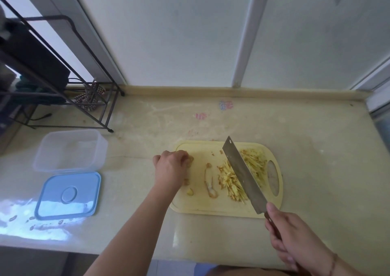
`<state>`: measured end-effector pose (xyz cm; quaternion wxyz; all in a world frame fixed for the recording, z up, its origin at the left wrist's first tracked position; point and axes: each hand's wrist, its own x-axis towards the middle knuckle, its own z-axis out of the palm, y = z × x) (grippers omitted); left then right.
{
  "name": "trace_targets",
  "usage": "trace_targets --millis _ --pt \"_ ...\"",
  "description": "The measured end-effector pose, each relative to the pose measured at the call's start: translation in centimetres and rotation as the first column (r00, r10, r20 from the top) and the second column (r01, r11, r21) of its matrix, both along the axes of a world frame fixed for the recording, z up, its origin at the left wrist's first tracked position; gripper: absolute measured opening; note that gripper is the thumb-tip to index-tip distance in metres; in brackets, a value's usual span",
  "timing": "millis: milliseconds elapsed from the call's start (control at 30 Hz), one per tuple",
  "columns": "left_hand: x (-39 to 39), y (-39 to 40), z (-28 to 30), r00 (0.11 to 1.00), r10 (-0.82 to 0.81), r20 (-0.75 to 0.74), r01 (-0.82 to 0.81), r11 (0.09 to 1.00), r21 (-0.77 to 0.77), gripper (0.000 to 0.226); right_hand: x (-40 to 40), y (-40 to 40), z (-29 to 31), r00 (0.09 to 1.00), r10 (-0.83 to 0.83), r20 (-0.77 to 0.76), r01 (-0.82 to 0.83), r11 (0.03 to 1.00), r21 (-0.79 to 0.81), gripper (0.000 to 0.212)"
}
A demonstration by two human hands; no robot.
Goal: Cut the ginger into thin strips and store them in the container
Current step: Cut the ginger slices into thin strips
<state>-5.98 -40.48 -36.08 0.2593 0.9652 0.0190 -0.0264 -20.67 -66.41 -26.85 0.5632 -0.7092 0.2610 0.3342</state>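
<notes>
On a beige stone counter (306, 170) under a pale wall, the right hand (295, 240) grasped the cleaver (242, 176) above the ginger strips (230, 183) on the yellow board (200, 208); the left hand (171, 168) curled on a ginger piece (190, 159), and the container (70, 149) stood well apart at left

Bare counter (137, 140) between open container (70, 150) and cutting board (200, 149), wire rack (69, 98) obstructing far left, lid (68, 195) just before container

container (70, 150) left of board (196, 207), lid (68, 195) before
</notes>
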Motion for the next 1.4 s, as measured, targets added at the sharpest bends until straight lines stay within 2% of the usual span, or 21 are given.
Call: trace_targets --millis 67,200,400,433,500,567,600,667,767,833,933,1033,1067,1167,1233,1333,1400 --pt "-0.3 -0.1 -0.5 0.999 -0.025 0.030 0.024 0.999 0.044 0.010 0.1 0.0 0.0 1.000 -0.002 -0.006 0.002 1.000 0.002 0.064" --pt "-0.8 -0.9 -0.6 0.999 -0.009 0.046 0.008 1.000 0.028 0.009 0.1 0.0 0.0 1.000 0.012 -0.007 -0.012 1.000 0.001 0.063" --pt "-0.7 -2.6 0.4 1.000 -0.017 0.007 0.017 0.999 0.047 0.012 0.3 0.1 0.0 1.000 0.025 0.007 -0.025 1.000 0.018 0.061" --pt "-0.8 -3.0 0.8 1.000 -0.018 0.002 0.018 1.000 0.007 0.012 0.3 0.2 0.0 1.000 0.021 0.008 -0.021 1.000 0.020 0.060" --pt "-1.4 -3.9 1.9 0.996 0.033 -0.078 -0.046 0.983 -0.177 0.012 0.3 0.5 -0.2 1.000 0.023 0.004 -0.023 1.000 0.012 0.059" --pt "-2.4 -5.0 2.3 0.974 0.092 -0.206 -0.161 0.924 -0.346 0.012 0.2 0.9 -0.5 0.999 0.048 0.013 -0.048 0.999 -0.023 0.060" --pt "-3.1 -5.5 2.3 0.970 0.101 -0.221 -0.180 0.911 -0.372 0.012 0.1 1.0 -0.8 0.998 0.066 0.024 -0.065 0.997 -0.047 0.060" --pt "-4.5 -6.2 1.6 0.985 0.087 -0.146 -0.132 0.934 -0.332 0.013 -0.1 1.3 -1.4 0.994 0.103 0.040 -0.099 0.991 -0.087 0.059" --pt "-5.6 -6.4 -0.2 0.999 0.003 0.039 0.003 0.989 -0.149 0.009 -0.3 1.3 -2.3 0.991 0.129 0.042 -0.124 0.985 -0.117 0.058" --pt "-5.7 -6.5 -0.6 0.994 -0.060 0.086 0.067 0.995 -0.073 0.010 -0.2 1.2 -2.6 0.988 0.149 0.041 -0.143 0.981 -0.128 0.057" --pt "-5.6 -6.4 -0.7 0.991 -0.018 0.135 0.038 0.988 -0.151 0.007 -0.2 1.2 -2.9 0.991 0.131 0.040 -0.125 0.984 -0.125 0.055" --pt "-5.6 -6.2 -0.7 0.996 0.080 0.030 -0.068 0.954 -0.292 0.010 -0.2 1.1 -3.0 0.992 0.118 0.031 -0.112 0.982 -0.151 0.058" --pt "-5.7 -6.2 -0.9 0.997 0.073 0.034 -0.060 0.956 -0.286 0.006 -0.3 1.1 -3.0 0.992 0.120 0.030 -0.114 0.981 -0.160 0.058" --pt "-6.0 -5.9 -1.5 0.992 -0.037 0.119 0.057 0.984 -0.169 0.019 -0.3 1.2 -3.0 0.991 0.127 0.041 -0.118 0.975 -0.186 0.058" --pt "-5.9 -5.6 -2.2 0.982 -0.099 0.164 0.115 0.989 -0.092 0.018 -0.3 1.4 -3.0 0.992 0.121 0.032 -0.113 0.976 -0.185 0.057" --pt "-5.9 -5.1 -3.0 0.976 -0.095 0.195 0.102 0.994 -0.026 0.013 -0.5 1.6 -3.0 0.996 0.089 0.010 -0.086 0.981 -0.176 0.054" --pt "-6.0 -4.8 -2.9 0.975 -0.082 0.207 0.094 0.994 -0.049 0.019 -0.6 1.9 -2.9 0.997 0.072 0.005 -0.070 0.985 -0.160 0.054"
